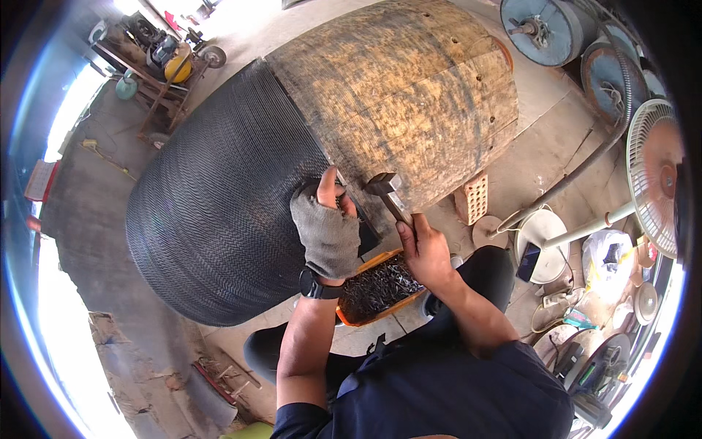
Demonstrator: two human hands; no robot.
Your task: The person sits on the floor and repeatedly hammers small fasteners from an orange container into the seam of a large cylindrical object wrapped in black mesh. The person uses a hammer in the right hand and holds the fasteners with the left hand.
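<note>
A large wooden drum [395, 88] lies on its side before me, its worn boards showing on the right. The left part wears a black, finely ridged covering [225, 203] that ends along a straight edge. My left hand [329, 230], in a grey fingerless glove, rests at that edge with its index finger extended and other fingers curled; whatever may be between them is hidden. My right hand [425, 249] grips the handle of a hammer [388, 189], its steel head just right of my left fingertips and over the bare wood. Below the hands, an orange tray [359, 321] holds many thin dark metal pieces, apparently nails.
A perforated brick [471, 198] touches the drum's lower right side. On the right stand a pedestal fan [655, 175], a phone [528, 262] on a round base and a plastic bag [606, 258]. Metal drums [548, 33] sit far right; a wheeled machine [170, 66] is far left.
</note>
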